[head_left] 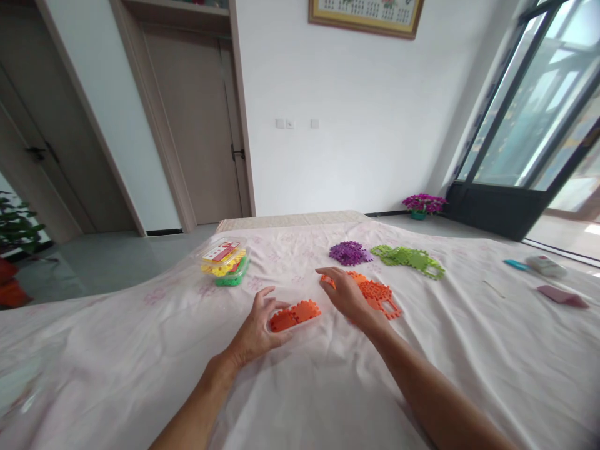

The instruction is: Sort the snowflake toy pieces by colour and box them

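My left hand [263,322] is curled around the left end of a small clear plastic box [307,324], thumb in front and fingers behind. Orange interlocking plastic pieces [295,315] lie inside this box. To the right, my right hand [344,292] reaches over the left side of a loose pile of orange pieces [375,290], its fingers stretched out. A little orange shows between these fingers and the thumb; whether it is touched is hard to see. Part of the pile is hidden under the hand and wrist.
Behind the orange pile lie purple pieces [349,252] and green pieces [407,258]. Stacked clear boxes [227,262] with yellow and green pieces stand at the left. A blue item [515,265], a pale object [546,265] and a pink piece [562,296] lie far right on the wrinkled cloth [290,400].
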Tool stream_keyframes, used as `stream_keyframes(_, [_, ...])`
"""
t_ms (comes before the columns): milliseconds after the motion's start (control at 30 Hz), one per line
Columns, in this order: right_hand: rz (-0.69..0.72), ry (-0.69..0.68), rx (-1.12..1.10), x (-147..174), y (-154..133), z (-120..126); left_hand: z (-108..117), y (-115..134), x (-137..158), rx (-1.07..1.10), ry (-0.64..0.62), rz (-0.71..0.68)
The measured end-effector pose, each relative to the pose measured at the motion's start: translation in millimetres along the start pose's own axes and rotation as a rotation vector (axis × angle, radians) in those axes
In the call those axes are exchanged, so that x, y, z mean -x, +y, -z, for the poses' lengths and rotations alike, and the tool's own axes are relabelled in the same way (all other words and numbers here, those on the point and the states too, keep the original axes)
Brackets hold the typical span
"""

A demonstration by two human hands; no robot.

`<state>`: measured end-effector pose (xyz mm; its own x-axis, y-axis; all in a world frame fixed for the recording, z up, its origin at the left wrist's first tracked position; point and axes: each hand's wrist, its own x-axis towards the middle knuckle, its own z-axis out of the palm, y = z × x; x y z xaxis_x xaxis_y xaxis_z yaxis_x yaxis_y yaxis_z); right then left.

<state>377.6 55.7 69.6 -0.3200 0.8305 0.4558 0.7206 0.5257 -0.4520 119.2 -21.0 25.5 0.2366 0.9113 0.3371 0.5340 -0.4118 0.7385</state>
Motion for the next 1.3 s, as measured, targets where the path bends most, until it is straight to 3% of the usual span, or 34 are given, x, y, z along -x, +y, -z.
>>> stream_keyframes(133, [-0.116, -0.105, 0.263, 2, 26, 12, 6, 8, 1, -0.028, -0.064, 0.033])
stream_keyframes(333, [-0.184, -0.279, 0.471, 8, 42, 13, 8, 8, 2, -0.066, -0.081, 0.012])
stream_keyframes(667, [-0.184, -0.261, 0.502, 7, 46, 7, 5, -1, 0, -0.052, -0.036, -0.039])
stream_keyframes(1000, [-0.237, -0.279, 0.635, 3, 20, 35, -9, -15, 1, 0.072, 0.09, -0.053])
stream_keyframes(1167, [-0.122, -0.156, 0.398, 2, -2, 52, -12, -14, -1, 0.069, 0.13, -0.107])
stream_keyframes(1300, [0.034, -0.158, 0.122, 3, -15, 48, -12, -13, -2, 0.096, 0.117, -0.087])
